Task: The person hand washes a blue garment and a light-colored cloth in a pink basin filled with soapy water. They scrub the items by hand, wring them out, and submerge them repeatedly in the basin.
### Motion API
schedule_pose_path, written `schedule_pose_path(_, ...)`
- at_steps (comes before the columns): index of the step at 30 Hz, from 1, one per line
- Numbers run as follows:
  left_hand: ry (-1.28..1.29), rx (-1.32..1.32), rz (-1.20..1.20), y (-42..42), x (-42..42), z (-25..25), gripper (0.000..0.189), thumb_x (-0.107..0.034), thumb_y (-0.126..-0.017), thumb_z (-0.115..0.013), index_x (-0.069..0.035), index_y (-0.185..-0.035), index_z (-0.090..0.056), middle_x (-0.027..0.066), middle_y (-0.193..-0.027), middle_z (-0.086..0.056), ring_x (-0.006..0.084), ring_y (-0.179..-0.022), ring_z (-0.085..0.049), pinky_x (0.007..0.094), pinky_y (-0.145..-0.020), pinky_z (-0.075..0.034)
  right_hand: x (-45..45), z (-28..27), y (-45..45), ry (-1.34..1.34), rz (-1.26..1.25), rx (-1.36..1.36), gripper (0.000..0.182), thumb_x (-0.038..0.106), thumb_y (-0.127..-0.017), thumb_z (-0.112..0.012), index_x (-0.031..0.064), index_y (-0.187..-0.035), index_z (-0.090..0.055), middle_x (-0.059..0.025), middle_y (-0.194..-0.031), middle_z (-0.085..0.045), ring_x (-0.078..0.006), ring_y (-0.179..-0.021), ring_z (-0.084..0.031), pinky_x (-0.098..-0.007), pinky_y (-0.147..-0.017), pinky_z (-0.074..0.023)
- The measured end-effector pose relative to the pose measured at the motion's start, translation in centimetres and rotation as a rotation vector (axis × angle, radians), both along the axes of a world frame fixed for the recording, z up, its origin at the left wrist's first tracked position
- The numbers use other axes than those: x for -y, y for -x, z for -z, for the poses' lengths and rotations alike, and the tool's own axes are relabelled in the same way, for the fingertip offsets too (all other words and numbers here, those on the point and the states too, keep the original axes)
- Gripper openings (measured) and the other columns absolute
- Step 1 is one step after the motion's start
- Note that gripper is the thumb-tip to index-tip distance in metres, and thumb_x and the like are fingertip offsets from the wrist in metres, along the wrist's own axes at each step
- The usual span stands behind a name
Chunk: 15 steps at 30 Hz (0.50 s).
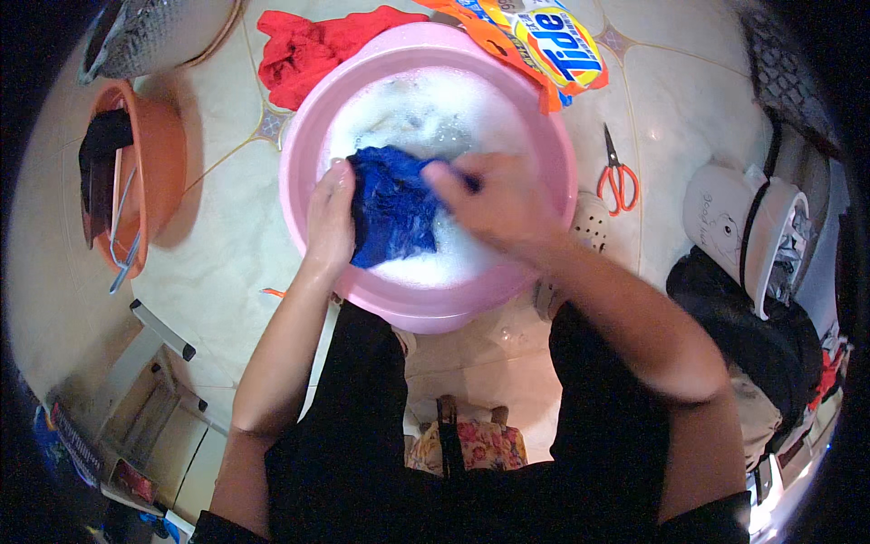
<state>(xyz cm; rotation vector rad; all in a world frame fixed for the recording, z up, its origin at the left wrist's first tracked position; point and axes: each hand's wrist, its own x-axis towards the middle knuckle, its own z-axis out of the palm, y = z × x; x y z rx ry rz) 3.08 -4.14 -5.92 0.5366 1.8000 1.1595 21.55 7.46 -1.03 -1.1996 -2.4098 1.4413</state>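
A pink plastic basin [428,319] stands on the floor before me, with white suds [435,102] across its water. Over the suds my two hands have hold of a wet blue cloth [394,211]. My left hand [332,214] grips its left edge, thumb on top. On the upper right, my right hand [496,197] is blurred by motion, and a dark bunch of the cloth shows at its fingers. Whatever lies beneath the foam is hidden.
Red cloth [306,51] and an orange Tide detergent bag [557,47] touch the basin's far side. Orange-handled scissors [617,180] lie to the right, near a white bin [720,211]. At left are an orange tub [163,170] and a metal step stool [153,340].
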Motion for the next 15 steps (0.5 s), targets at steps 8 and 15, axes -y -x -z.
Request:
schedule_pose_path(8, -0.030, -0.789, 0.834, 0.0, 1.0, -2.7, 0.035, -0.011, -0.070, -0.070, -0.001, -0.101, -0.058, 0.0182, -0.098, -0.060, 0.0374, -0.096, -0.056, 0.0438, -0.085, -0.044, -2.1, 2.5, -5.0, -0.355, -0.593, 0.340, 0.018, 0.021, -0.074, -0.072, 0.0075, -0.076, -0.061, -0.0087, -0.081, -0.055, -0.0283, -0.083, -0.056, -0.0390, -0.072, -0.0477)
schedule_pose_path(15, 0.052, -0.964, 0.881, 0.2, -1.2, -0.1, 0.041, -0.021, -0.070, -0.074, 0.001, -0.101, -0.058, 0.0183, -0.095, -0.059, 0.0364, -0.093, -0.057, 0.0431, -0.082, -0.046, -1.3, 6.1, -1.3, -0.685, -0.124, 0.030, 0.031, 0.022, -0.075, -0.072, 0.0105, -0.101, -0.059, -0.0094, -0.105, -0.060, -0.0271, -0.104, -0.055, -0.0393, -0.083, -0.0459)
